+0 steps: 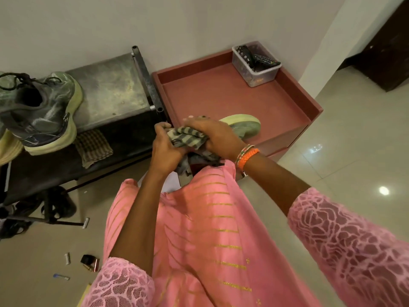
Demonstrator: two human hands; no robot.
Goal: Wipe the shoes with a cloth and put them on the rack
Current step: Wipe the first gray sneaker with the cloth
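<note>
Both our hands are gripping the striped cloth (188,138) against a green-soled shoe (243,128): left hand (167,151) and right hand (212,136) fingers curled around it. Beyond, a clear tub (254,67) is holding remotes (264,59).

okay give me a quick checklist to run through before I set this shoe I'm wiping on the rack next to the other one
1. Shoe in hand: held; left hand has a grip on its near end. Ok.
2. Striped cloth: right hand presses it onto the shoe. Ok.
3. Whole shoe wiped: most of it is hidden by hands and cloth. Cannot tell.
4. Free room on the rack top: bare metal to the right of the other shoe. Ok.
5. Other shoe's seating: it leans tilted, sole overhanging the front edge. Not ok.
6. Checked cloth on the lower shelf: out of the way. Ok.
</note>
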